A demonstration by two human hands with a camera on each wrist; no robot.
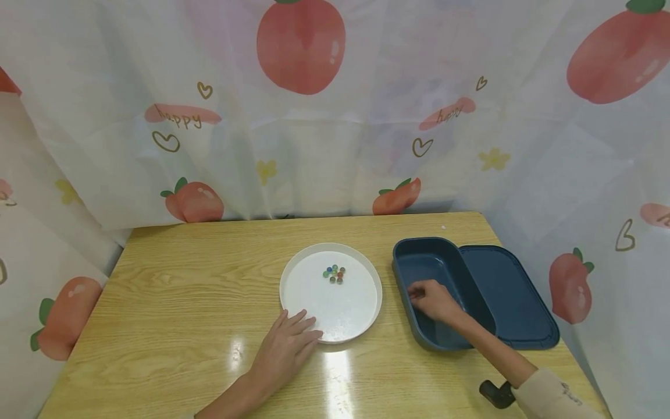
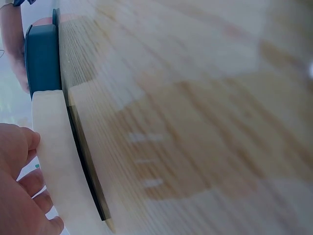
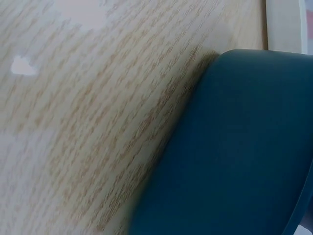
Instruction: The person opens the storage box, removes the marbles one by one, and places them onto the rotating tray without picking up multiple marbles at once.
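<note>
A round white tray [image 1: 340, 308] with a low rim lies on the table, and several small glass marbles [image 1: 340, 274] sit grouped in its back half. My left hand [image 1: 285, 349] rests on the tray's near-left rim with fingers spread; the left wrist view shows its fingers [image 2: 32, 183] at the rim's edge. To the right stands a deep dark blue rectangular box [image 1: 426, 259]. Inside it, my right hand [image 1: 431, 298] reaches down by the left wall with bent fingers. I cannot tell whether its fingertips hold anything. The right wrist view shows mostly the box's outer wall [image 3: 225, 147].
A flat dark blue lid [image 1: 510, 291] lies along the box's right side, near the table's right edge. Close to the right sleeve is a small black object [image 1: 496, 394]. A fruit-printed curtain [image 1: 314, 145] hangs behind the wooden table [image 1: 199, 291].
</note>
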